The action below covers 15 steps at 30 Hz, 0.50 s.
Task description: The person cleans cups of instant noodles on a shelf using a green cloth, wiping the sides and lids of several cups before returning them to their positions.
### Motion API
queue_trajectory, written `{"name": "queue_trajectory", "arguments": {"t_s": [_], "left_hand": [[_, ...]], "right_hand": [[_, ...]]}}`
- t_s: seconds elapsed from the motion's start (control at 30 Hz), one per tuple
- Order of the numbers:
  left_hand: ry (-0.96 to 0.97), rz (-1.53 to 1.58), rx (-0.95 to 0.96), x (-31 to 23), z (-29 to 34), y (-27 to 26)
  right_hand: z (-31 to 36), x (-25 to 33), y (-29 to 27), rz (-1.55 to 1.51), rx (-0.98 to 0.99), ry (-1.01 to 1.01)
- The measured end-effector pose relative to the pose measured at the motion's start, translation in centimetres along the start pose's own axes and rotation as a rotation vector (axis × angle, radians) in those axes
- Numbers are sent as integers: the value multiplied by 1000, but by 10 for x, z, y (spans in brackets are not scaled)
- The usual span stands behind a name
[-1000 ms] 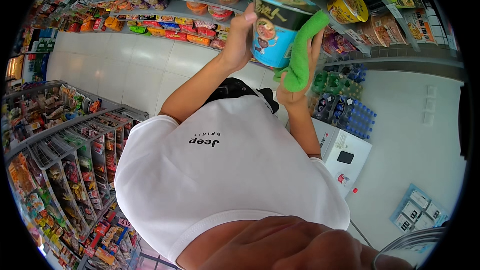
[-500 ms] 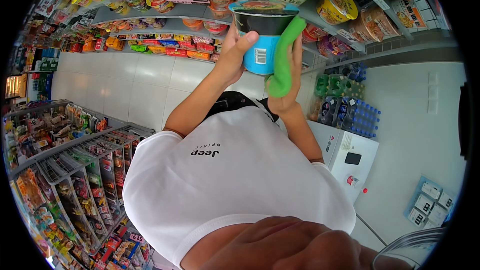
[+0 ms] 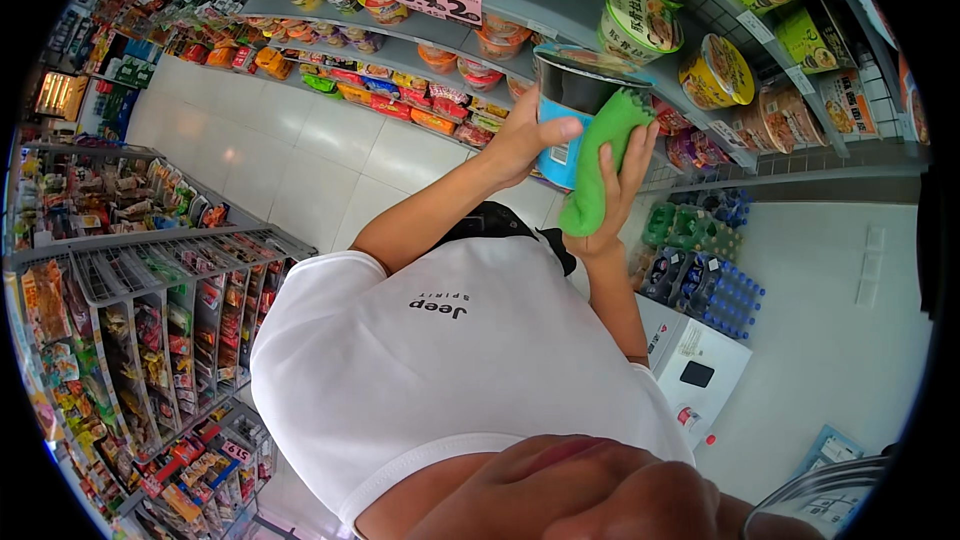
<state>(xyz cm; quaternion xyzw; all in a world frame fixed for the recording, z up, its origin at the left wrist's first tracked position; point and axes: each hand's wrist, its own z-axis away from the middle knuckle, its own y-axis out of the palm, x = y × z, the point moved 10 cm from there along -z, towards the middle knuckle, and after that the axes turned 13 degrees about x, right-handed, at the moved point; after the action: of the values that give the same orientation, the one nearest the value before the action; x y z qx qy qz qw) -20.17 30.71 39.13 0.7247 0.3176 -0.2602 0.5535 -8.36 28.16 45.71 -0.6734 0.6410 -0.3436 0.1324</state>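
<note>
An instant noodle cup [image 3: 580,92], black above and light blue below, is held up in front of the shelf, its lid tilted upward. My left hand [image 3: 522,145] grips its left side, thumb across the front and the other fingers mostly hidden behind. My right hand [image 3: 618,185] is wrapped round a green cloth [image 3: 627,122], pressing it along the cup's right side. The cloth covers part of the blue wall and hangs down past the cup's base. A green-and-white noodle tub [image 3: 640,25] stands on the shelf just beyond the cup.
Noodle tubs and packets fill the shelves [image 3: 560,0] ahead, including a yellow tub [image 3: 716,72] at right. Wire snack racks [image 3: 180,260] stand at left. Bottle packs [image 3: 700,280] and a white appliance [image 3: 690,350] are at right, beside a pale wall [image 3: 830,280].
Both hands, with the cup and cloth, have shifted right and slightly lower in view. The cloth now covers more of the cup's front right, and my right fingers show over it.
</note>
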Motion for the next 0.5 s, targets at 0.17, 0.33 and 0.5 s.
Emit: {"name": "queue_trajectory", "arguments": {"t_s": [0.17,0.33,0.5], "left_hand": [[-11,-139,23,-14,-7,10],[66,-224,-34,-14,-3,-1],[18,-108,0,-10,2,4]], "right_hand": [[9,-33,10,-484,-51,293],[6,-1,4,55,58,39],[10,-49,3,-567,-148,238]]}}
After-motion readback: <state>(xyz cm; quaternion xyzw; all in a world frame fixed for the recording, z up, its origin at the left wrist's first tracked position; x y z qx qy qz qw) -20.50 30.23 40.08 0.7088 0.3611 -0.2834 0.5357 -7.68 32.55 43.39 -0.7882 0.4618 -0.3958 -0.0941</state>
